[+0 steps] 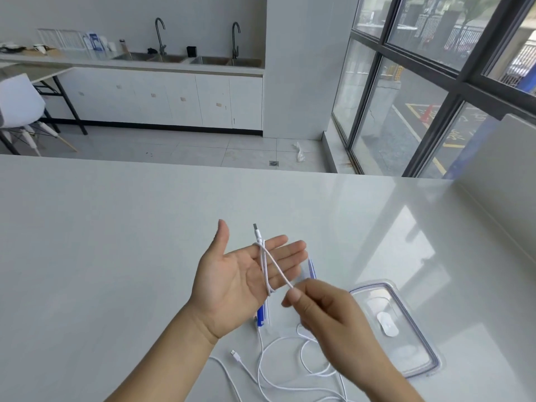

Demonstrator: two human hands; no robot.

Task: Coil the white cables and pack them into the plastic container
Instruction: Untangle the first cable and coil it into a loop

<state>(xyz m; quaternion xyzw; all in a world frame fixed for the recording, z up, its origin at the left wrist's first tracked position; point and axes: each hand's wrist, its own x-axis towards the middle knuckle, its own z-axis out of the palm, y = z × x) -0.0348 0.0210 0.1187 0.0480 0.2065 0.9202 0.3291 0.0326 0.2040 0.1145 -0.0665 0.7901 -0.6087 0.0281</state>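
Observation:
My left hand [235, 280] is held palm up with flat fingers, and a white cable [266, 268] is wound around those fingers. Its USB plug [257, 231] sticks up past my fingertips. My right hand [327, 309] pinches the same cable just right of the palm, pulling a strand across. The rest of the white cable [290, 369] lies in loose loops on the table below my hands, with a small connector [235, 354] at its left. The plastic container [311, 269], with blue clips, is mostly hidden behind my hands.
A clear lid [397, 326] with a white vent lies on the white table [116, 242] right of my hands. A white wall panel [504, 181] rises at the table's far right. Beyond the table are a floor, sinks and large windows.

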